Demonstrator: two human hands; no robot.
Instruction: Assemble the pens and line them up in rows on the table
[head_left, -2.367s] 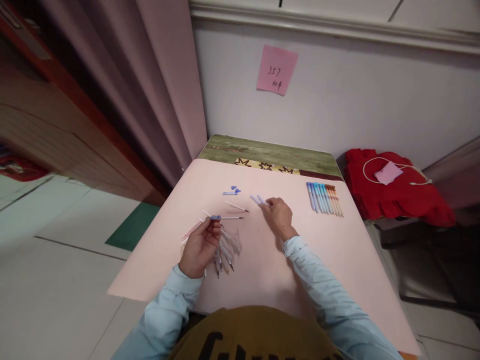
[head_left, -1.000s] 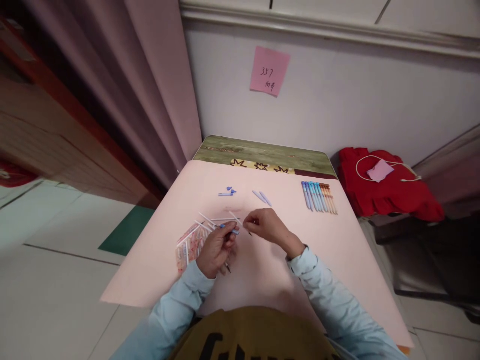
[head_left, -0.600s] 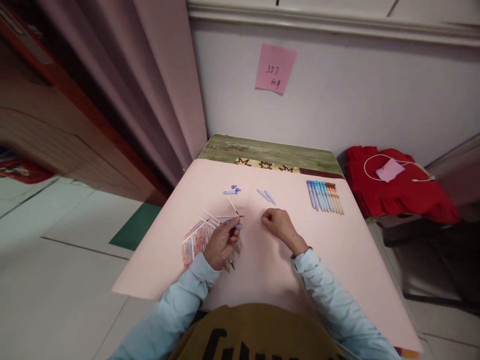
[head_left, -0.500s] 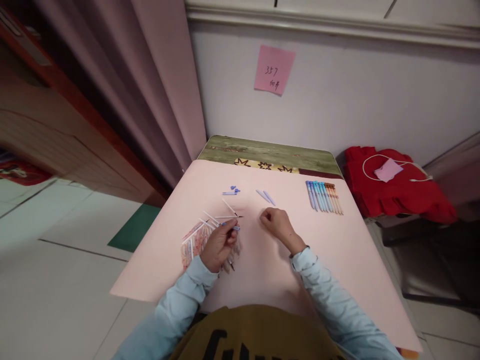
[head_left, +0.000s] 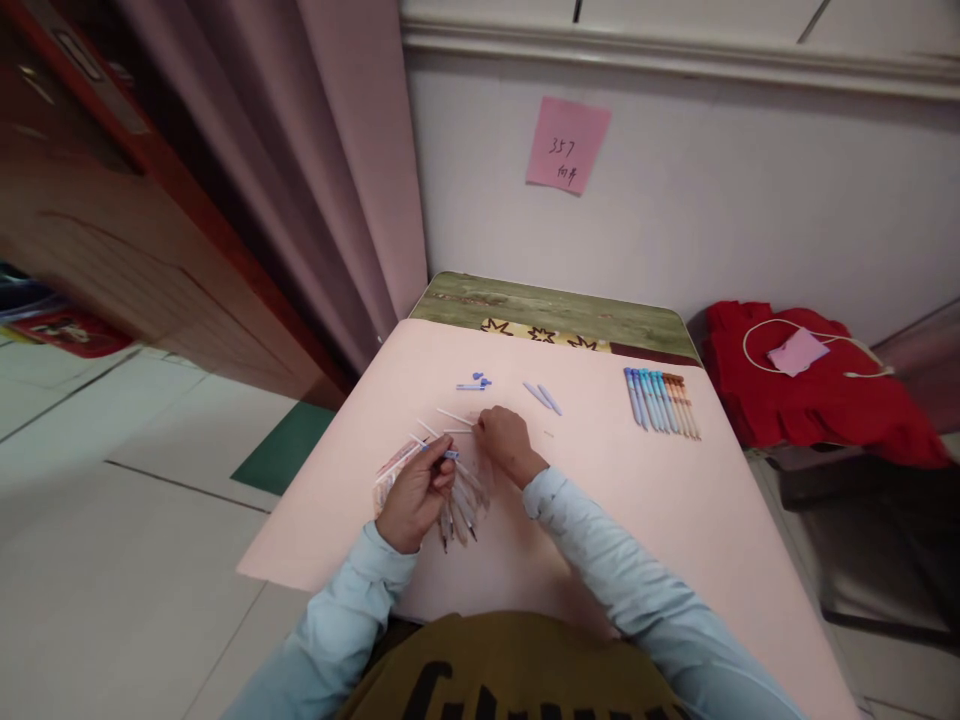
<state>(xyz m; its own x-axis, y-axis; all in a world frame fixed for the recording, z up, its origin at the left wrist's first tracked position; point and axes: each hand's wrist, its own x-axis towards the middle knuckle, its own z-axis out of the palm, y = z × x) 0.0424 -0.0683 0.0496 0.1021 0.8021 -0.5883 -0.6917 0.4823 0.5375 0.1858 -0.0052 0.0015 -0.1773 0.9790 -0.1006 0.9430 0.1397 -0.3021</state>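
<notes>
My left hand (head_left: 416,498) is closed, with thumb and fingers pinching a blue pen part (head_left: 450,454) over the left side of the table. My right hand (head_left: 507,442) is closed beside it, its fingertips at the end of a thin white pen refill (head_left: 454,416). A second white refill lies just below that one. Under and around my left hand spreads a pile of clear pen barrels and refills (head_left: 463,505), partly hidden by the hand. Beyond my hands lie small blue pen pieces (head_left: 472,386) and two pale violet pen barrels (head_left: 542,397).
A row of blue, turquoise and brown pens (head_left: 661,402) lies at the table's right. A tiny pale piece (head_left: 549,434) rests right of my right hand. A chair with red cloth (head_left: 750,400) stands to the right; a curtain (head_left: 360,150) hangs at left.
My right hand has moved left to the white refills, and one refill has shifted. The tiny pale piece now shows. My left hand still pinches the blue part, and the view has shifted slightly.
</notes>
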